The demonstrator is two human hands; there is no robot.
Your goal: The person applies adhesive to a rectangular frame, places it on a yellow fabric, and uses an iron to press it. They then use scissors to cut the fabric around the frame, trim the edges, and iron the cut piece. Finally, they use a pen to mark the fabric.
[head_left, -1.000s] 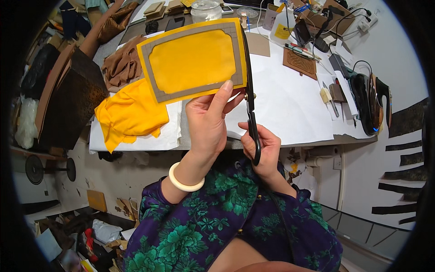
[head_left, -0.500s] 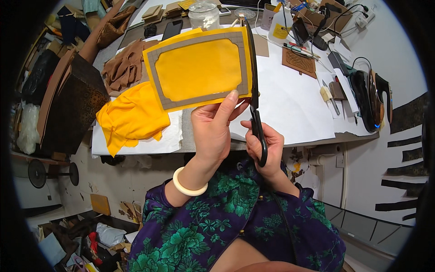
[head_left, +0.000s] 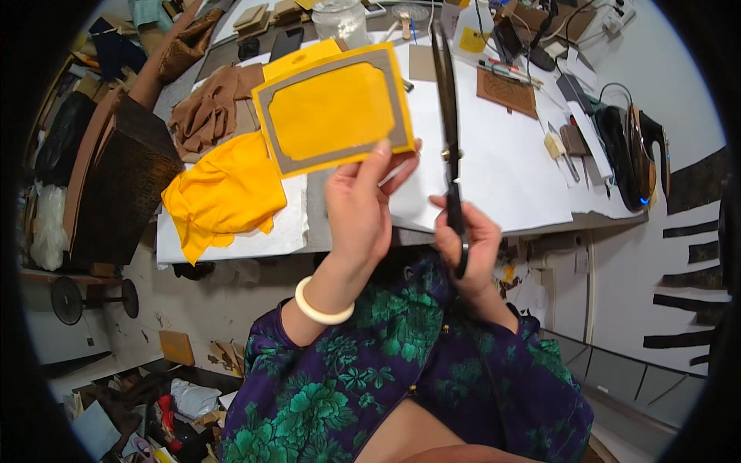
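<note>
A yellow panel (head_left: 330,112) with a grey-brown frame, notched at its inner corners, is raised above the table. My left hand (head_left: 357,208) grips its lower right corner, thumb on the front and fingers behind. Long black scissors (head_left: 448,108) point upward in my right hand (head_left: 473,241), my fingers wrapped around the handles. Their blades look nearly closed and stand apart from the panel's right edge. A crumpled yellow cloth (head_left: 228,197) lies on the table to the left, below brown leather pieces (head_left: 212,108).
White paper (head_left: 509,170) covers much of the table. At the right are a tooled brown leather piece (head_left: 505,92), brushes (head_left: 556,147) and a black cabled device (head_left: 621,154). A clear jar (head_left: 340,23), a phone (head_left: 287,44) and a white bottle (head_left: 472,31) stand or lie at the back.
The scissors have moved right, away from the panel's right edge, with my right hand. The panel has shifted slightly left and up in my left hand.
</note>
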